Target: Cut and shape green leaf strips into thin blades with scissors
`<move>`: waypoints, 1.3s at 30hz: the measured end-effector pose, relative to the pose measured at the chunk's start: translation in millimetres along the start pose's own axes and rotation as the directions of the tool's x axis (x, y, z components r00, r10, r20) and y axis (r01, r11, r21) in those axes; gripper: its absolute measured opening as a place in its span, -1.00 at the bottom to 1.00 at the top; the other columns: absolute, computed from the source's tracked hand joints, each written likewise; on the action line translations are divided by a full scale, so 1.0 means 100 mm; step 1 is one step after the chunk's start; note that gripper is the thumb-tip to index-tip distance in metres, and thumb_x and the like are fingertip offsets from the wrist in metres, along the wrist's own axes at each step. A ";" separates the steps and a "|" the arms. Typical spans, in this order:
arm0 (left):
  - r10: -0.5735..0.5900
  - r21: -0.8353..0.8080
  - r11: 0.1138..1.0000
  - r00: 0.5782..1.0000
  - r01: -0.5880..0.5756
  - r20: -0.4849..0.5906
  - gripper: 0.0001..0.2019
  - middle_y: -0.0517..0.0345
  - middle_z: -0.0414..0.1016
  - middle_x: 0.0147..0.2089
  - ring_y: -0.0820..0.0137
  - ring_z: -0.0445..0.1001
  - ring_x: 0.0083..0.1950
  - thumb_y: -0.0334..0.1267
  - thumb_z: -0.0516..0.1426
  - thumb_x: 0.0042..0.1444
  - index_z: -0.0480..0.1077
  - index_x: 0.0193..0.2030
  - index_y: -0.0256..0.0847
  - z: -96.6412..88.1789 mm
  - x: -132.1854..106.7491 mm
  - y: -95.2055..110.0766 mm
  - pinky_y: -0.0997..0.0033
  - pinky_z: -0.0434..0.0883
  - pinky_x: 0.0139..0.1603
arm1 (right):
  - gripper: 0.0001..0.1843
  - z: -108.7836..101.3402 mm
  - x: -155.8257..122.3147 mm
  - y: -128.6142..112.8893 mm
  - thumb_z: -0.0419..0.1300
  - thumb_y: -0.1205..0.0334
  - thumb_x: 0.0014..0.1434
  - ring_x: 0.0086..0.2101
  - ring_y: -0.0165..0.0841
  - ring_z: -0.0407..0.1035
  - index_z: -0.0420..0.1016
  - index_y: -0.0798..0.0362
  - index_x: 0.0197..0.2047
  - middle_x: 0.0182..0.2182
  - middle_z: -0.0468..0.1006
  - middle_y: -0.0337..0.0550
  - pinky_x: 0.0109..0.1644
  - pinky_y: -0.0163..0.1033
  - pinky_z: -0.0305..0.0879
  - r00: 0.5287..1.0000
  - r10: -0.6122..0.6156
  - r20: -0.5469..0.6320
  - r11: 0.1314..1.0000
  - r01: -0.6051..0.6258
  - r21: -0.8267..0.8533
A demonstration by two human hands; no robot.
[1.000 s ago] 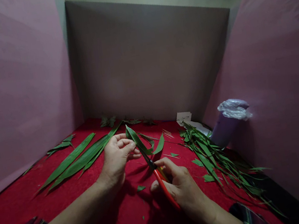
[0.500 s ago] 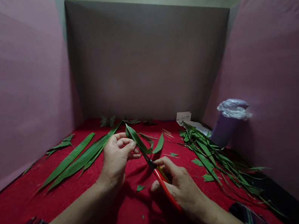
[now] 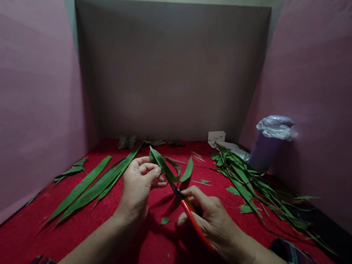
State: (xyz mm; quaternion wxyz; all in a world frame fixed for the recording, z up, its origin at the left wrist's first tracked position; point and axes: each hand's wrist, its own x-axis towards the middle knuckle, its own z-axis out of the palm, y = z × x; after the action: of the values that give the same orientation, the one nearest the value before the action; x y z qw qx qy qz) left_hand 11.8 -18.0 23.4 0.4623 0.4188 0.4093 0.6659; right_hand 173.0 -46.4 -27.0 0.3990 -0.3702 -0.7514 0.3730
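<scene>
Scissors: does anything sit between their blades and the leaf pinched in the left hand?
Nothing visible does. The scissors in the right hand reach the leaf directly, beside the left hand; scraps lie apart on the cloth.

A long green leaf, folded into a narrow loop, stands tilted between the fingertips of the left grip, its free end curling out to the right. Red-handled scissors sit in the right grip, their dark blades angled up against the leaf's lower part, just beside the left grip.
</scene>
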 end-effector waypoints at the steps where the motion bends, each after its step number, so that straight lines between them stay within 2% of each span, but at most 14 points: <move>1: -0.002 0.002 1.000 1.000 0.002 0.000 -0.69 0.34 0.35 -0.53 0.51 0.38 -0.59 -0.43 0.20 -0.17 0.20 -0.25 -0.27 0.00 0.00 0.00 0.46 0.44 -0.57 | -0.83 0.00 0.00 0.00 0.11 0.33 0.16 -0.50 -0.43 0.44 0.27 0.00 -0.15 -0.49 0.58 -0.27 -0.42 -0.41 0.27 1.000 0.002 0.002 1.000 -0.002 0.007; 14: -0.018 -0.018 1.000 1.000 0.018 0.000 -0.69 0.33 0.36 -0.54 0.51 0.39 -0.59 -0.45 0.20 -0.18 0.21 -0.27 -0.26 0.01 -0.01 0.00 0.46 0.44 -0.57 | -0.86 -0.01 -0.01 -0.02 0.08 0.24 0.19 -0.51 -0.42 0.45 0.26 0.02 -0.15 -0.49 0.57 -0.25 -0.46 -0.41 0.29 0.999 0.018 0.028 0.999 -0.019 0.026; 24: -0.039 -0.035 0.999 0.999 0.039 -0.005 -0.69 0.31 0.37 -0.54 0.49 0.40 -0.60 -0.48 0.21 -0.20 0.23 -0.29 -0.26 0.01 0.00 0.01 0.46 0.43 -0.58 | -0.88 -0.01 -0.01 0.00 0.09 0.29 0.18 -0.52 -0.44 0.44 0.28 0.01 -0.18 -0.48 0.58 -0.25 -0.42 -0.41 0.31 0.999 0.021 0.025 0.999 -0.022 0.039; 39: -0.056 -0.025 0.998 0.998 0.056 0.002 -0.70 0.32 0.36 -0.55 0.50 0.39 -0.60 -0.47 0.21 -0.20 0.23 -0.30 -0.26 0.00 -0.01 0.01 0.44 0.43 -0.57 | -0.89 -0.01 -0.01 -0.01 0.10 0.26 0.18 -0.51 -0.42 0.44 0.26 0.00 -0.20 -0.47 0.57 -0.24 -0.43 -0.39 0.31 0.999 0.028 0.035 0.998 -0.030 0.060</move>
State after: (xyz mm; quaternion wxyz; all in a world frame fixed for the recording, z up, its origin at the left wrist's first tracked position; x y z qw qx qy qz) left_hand 12.3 -18.8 23.9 0.4863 0.4017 0.4122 0.6574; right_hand 174.0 -47.0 -26.2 0.3916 -0.3624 -0.7411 0.4075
